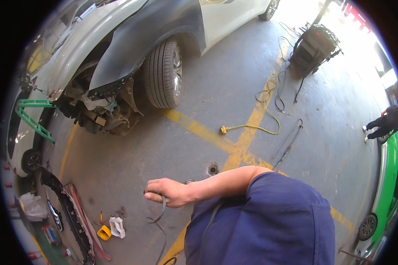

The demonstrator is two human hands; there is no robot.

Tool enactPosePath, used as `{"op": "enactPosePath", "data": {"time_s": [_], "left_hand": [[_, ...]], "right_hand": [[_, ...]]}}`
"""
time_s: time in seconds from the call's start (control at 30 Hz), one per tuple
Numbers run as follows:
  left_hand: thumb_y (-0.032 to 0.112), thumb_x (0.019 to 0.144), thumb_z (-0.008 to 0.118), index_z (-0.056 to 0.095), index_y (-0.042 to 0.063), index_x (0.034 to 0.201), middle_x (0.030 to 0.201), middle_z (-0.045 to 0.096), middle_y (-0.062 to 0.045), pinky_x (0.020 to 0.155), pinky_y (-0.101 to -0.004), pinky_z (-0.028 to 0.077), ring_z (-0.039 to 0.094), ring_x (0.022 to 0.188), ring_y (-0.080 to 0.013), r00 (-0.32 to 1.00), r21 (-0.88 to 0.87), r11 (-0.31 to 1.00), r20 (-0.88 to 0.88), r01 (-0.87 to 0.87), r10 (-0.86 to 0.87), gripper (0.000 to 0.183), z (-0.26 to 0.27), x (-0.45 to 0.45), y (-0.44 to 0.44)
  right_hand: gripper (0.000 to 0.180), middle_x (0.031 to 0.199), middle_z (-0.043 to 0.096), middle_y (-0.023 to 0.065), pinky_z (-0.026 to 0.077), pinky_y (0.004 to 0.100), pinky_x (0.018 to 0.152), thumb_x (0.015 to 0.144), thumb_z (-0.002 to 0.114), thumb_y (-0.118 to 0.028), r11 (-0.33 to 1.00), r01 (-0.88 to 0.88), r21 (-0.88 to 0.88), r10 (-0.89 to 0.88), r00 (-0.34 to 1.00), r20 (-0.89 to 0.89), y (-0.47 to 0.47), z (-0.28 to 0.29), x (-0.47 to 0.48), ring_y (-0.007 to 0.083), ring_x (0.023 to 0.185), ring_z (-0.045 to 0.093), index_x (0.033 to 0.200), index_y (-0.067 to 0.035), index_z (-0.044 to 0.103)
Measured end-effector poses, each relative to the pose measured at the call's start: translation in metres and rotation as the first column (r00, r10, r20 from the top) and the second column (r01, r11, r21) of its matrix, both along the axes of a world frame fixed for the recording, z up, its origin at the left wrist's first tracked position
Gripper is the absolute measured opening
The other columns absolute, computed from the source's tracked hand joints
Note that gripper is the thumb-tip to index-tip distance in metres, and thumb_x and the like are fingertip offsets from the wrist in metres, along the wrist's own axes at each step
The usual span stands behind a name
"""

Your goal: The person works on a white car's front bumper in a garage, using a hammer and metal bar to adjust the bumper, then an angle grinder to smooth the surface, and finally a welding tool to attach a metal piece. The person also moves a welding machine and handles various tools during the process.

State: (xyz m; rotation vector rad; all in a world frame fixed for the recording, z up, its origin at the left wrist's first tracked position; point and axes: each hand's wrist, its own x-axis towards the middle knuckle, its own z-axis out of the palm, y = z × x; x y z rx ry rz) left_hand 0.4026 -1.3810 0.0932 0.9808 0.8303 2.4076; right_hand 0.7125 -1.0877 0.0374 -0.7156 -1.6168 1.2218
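My right hand (165, 192) reaches across in front of me, its fingers closed on a dark grey cable or hose (161, 215). The cable loops below the fist and runs down to the floor beside my blue work jacket (268, 225). A small dark end shows at the fingertips. My left hand is out of view. Ahead on the left is a light-coloured car (229, 20) with its front bumper off, a dark grey front fender (156, 36), a front tyre (162, 76) and exposed front-end parts (102, 116). A round floor drain (213, 169) lies just beyond my forearm.
A yellow cable (262, 127) with a connector crosses the floor near a wheeled machine (313, 49). A long metal rod (288, 149) lies nearer. Left are a black bumper part (68, 212), a white cut-open jug (117, 227) and a green frame (36, 119). A person (384, 122) stands by a green car (386, 175).
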Motion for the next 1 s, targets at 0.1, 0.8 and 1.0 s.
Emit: {"op": "enactPosePath", "data": {"time_s": [0.1,0.8,1.0], "left_hand": [[0.045,0.086,0.057,0.060,0.022,0.127,0.121,0.058,-0.016,0.081,-0.0443,0.048,0.058,0.092,-0.0310,0.990,-0.164,0.979,-0.048,0.121,-0.131,0.047,-0.001,-0.034,0.037],[0.033,0.066,0.070,0.047,0.000,0.129,0.118,0.053,-0.015,0.078,-0.0361,0.053,0.058,0.090,-0.0225,0.877,-0.750,0.615,-0.101,0.244,-0.471,0.074,-0.123,-0.124,0.302],[0.019,0.070,0.071,0.055,0.000,0.115,0.096,0.058,-0.009,0.069,-0.0300,0.052,0.057,0.080,-0.0176,0.847,-0.865,0.492,-0.182,0.104,-0.499,0.052,-0.205,-0.056,0.392]], "right_hand": [[0.030,0.091,0.056,0.0191,0.047,0.0440,0.076,0.104,0.051,-0.029,0.997,-0.072,0.018,0.072,0.997,0.028,0.014,-0.005,-0.044,0.0388,0.086,0.057,0.096,0.000,0.055],[0.030,0.089,0.062,0.0215,0.049,0.0481,0.077,0.088,0.068,-0.025,0.606,0.789,-0.101,-0.286,0.334,0.898,-0.077,-0.118,0.121,0.0427,0.087,0.060,0.079,0.003,0.063],[0.039,0.101,0.065,0.0291,0.049,0.0497,0.087,0.091,0.061,-0.032,0.318,0.859,-0.401,0.044,0.409,0.912,-0.124,-0.306,0.197,0.0456,0.100,0.062,0.089,0.006,0.068]]}}
